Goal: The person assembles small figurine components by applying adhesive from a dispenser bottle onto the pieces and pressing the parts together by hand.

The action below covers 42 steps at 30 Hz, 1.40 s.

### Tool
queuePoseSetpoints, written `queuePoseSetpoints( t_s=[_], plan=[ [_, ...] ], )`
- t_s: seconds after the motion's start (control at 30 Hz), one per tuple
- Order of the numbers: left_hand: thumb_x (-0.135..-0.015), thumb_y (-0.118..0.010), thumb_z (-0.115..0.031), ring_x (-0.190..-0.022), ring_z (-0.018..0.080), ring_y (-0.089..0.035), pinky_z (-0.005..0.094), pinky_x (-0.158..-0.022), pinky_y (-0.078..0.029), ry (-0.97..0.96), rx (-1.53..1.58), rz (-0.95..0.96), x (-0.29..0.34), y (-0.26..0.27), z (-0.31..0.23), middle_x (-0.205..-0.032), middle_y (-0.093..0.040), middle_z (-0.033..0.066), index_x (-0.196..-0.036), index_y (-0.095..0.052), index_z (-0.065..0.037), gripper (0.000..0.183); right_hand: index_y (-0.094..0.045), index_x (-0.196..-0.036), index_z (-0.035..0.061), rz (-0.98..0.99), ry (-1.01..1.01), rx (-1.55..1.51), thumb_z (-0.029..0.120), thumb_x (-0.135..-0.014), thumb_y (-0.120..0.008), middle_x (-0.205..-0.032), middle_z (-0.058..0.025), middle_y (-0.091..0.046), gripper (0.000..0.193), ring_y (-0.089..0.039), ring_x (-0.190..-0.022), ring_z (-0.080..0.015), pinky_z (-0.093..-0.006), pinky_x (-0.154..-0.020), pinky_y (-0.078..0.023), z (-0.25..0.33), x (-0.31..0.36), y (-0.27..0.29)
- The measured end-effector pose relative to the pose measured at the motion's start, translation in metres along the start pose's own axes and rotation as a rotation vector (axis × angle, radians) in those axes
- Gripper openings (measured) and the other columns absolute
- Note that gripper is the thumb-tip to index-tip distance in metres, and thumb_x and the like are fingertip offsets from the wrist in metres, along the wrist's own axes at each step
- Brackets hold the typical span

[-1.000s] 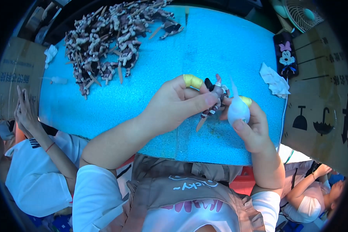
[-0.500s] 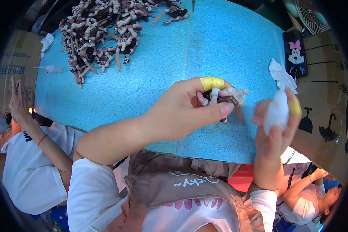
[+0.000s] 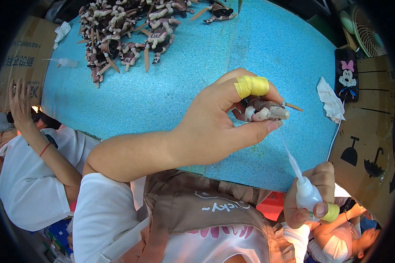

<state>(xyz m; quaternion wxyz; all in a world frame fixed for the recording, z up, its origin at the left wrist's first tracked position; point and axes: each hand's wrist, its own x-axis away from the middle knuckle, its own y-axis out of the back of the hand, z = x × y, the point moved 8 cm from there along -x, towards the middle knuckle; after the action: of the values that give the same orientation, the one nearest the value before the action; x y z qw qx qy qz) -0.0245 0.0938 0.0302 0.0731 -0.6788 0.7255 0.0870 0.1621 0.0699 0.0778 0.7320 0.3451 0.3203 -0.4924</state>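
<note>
Between the thumb and fingers of my left hand [image 3: 226,116] is a small toy figure [image 3: 267,110], pinkish white and dark brown. A thin tan piece sticks out from its far side. Yellow tape wraps the index finger of that hand. My right hand [image 3: 318,188], with yellow tape on one finger too, grips a white squeeze bottle [image 3: 308,193]. The bottle's long, thin clear nozzle points up and left toward the figure, its tip a little below the figure and apart from it.
A heap of similar figures [image 3: 131,33] covers the far left of the blue table [image 3: 184,87]. Another small nozzle bottle [image 3: 67,62] lies at the left. Crumpled tissue [image 3: 330,100], a black phone-like case [image 3: 346,75] and a cardboard box [image 3: 368,127] line the right. Other people sit on both sides.
My right hand has lowered and turned the bottle, so its nozzle now points up-left rather than straight up. My left hand has turned the figure and lifted it slightly.
</note>
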Motion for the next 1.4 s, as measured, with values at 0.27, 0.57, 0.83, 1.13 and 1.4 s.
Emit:
queuePoseSetpoints(
  t_s=[0.27, 0.57, 0.83, 1.13, 1.4],
  plan=[
    [-0.075, -0.063, 0.007, -0.087, 0.0147, -0.057, 0.0260, -0.075, -0.048, -0.012, -0.002, -0.015, -0.002, -0.003, 0.001, -0.097, -0.050, 0.0069, -0.104, -0.051, 0.000, 0.033, -0.048, -0.090, 0.0171, 0.046, 0.066, 0.095, 0.034, -0.081, -0.060, -0.058, 0.0031, -0.041, 0.024, -0.035, -0.046, -0.0117, -0.0279, -0.043, -0.021, 0.001, -0.009, -0.001],
    [-0.073, -0.065, 0.006, -0.086, 0.0131, -0.056, 0.0247, -0.074, -0.047, -0.015, -0.028, -0.019, -0.001, -0.002, 0.001, -0.094, -0.052, 0.0061, -0.103, -0.052, -0.001, 0.033, -0.048, -0.088, 0.0190, 0.074, 0.017, 0.145, 0.035, -0.081, -0.061, -0.059, 0.0029, -0.042, 0.022, -0.037, -0.047, -0.0116, -0.0272, -0.043, -0.023, 0.000, -0.008, -0.006],
    [-0.073, -0.065, 0.006, -0.085, 0.0128, -0.056, 0.0247, -0.074, -0.047, -0.015, -0.034, -0.035, -0.002, 0.000, 0.000, -0.095, -0.052, 0.0062, -0.102, -0.052, -0.001, 0.032, -0.049, -0.087, 0.0193, 0.036, 0.020, 0.120, 0.033, -0.081, -0.060, -0.058, 0.0025, -0.042, 0.019, -0.037, -0.046, -0.0118, -0.0272, -0.043, -0.022, 0.000, -0.010, -0.003],
    [-0.073, -0.065, 0.006, -0.085, 0.0127, -0.056, 0.0244, -0.074, -0.046, -0.032, -0.039, -0.016, -0.003, -0.002, -0.001, -0.095, -0.051, 0.0057, -0.101, -0.053, -0.001, 0.031, -0.048, -0.089, 0.0183, 0.095, -0.032, 0.190, 0.030, -0.081, -0.059, -0.059, 0.0026, -0.043, 0.017, -0.036, -0.046, -0.0119, -0.0279, -0.043, -0.021, -0.002, -0.013, -0.008],
    [-0.074, -0.064, 0.006, -0.089, 0.0132, -0.056, 0.0254, -0.076, -0.046, -0.046, -0.027, -0.043, -0.001, 0.002, 0.001, -0.097, -0.052, 0.0057, -0.104, -0.051, -0.001, 0.033, -0.048, -0.090, 0.0161, -0.087, 0.053, 0.146, 0.033, -0.082, -0.057, -0.058, 0.0020, -0.041, 0.021, -0.034, -0.045, -0.0120, -0.0279, -0.044, -0.019, -0.002, -0.008, 0.001]
  ],
)
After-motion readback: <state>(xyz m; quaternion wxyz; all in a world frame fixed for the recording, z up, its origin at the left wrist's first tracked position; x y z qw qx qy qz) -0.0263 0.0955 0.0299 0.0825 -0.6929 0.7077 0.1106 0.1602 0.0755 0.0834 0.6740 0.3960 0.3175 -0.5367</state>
